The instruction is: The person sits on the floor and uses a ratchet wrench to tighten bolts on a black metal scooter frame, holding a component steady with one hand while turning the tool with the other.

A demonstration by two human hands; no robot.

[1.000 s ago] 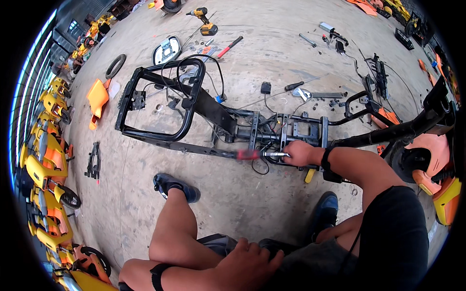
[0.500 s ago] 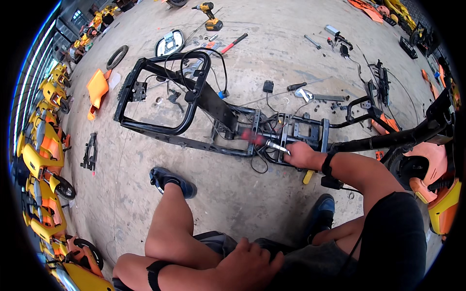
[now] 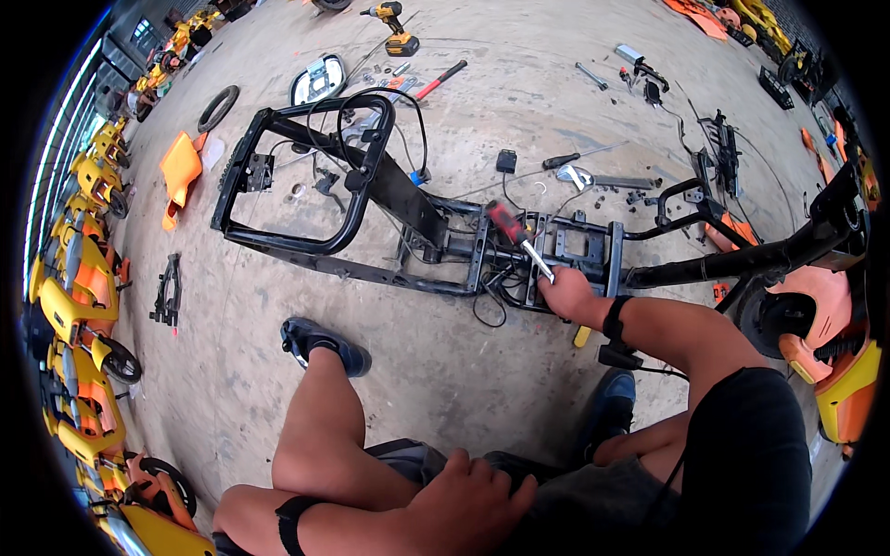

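Observation:
A black tubular vehicle frame (image 3: 422, 213) lies on the concrete floor in front of me. My right hand (image 3: 567, 293) is closed around the metal head end of a ratchet wrench, at the near rail of the frame's middle section. The red-and-black handle of the ratchet wrench (image 3: 507, 224) points up and left over the crossbars. What its head sits on is hidden by my fingers. Black cables (image 3: 496, 287) hang around the crossbars beside it. On my lap rests my left hand (image 3: 473, 496), fingers loosely spread, holding nothing.
Beyond the frame lie a yellow cordless drill (image 3: 397, 32), a red-handled tool (image 3: 440, 81), a screwdriver (image 3: 561, 161) and an adjustable wrench (image 3: 607, 181). An orange panel (image 3: 181, 171) and a tyre (image 3: 218, 108) are at left. Yellow scooters (image 3: 79, 306) line the left side.
The red handle of the ratchet wrench has swung up and away from me, from nearly level to steeply slanted. My right hand remains at the near rail; my left hand stays on my lap.

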